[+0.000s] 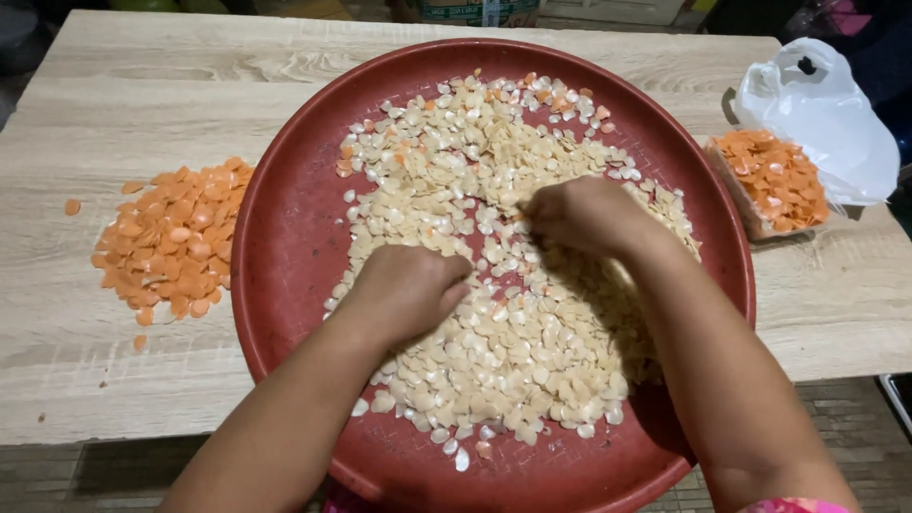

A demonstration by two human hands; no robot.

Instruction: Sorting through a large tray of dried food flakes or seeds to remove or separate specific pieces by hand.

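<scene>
A big round dark-red tray (pixel 285 237) lies on a pale wooden table (pixel 123 95), covered with many pale cream seeds (pixel 513 351); a few orange ones (pixel 556 95) are mixed in near the far rim. My left hand (pixel 404 290) rests knuckles-up on the seeds near the tray's middle, fingers curled under, so what it holds is hidden. Just right of centre my right hand (pixel 584 214) has its fingertips pinched together at the seeds; I cannot make out a seed between them.
A heap of orange seeds (pixel 176 237) lies on the table left of the tray, with a few strays around it. At the right stands a clear container of orange seeds (pixel 771 180) beside a white plastic bag (pixel 826 114). The table's near edge runs under the tray.
</scene>
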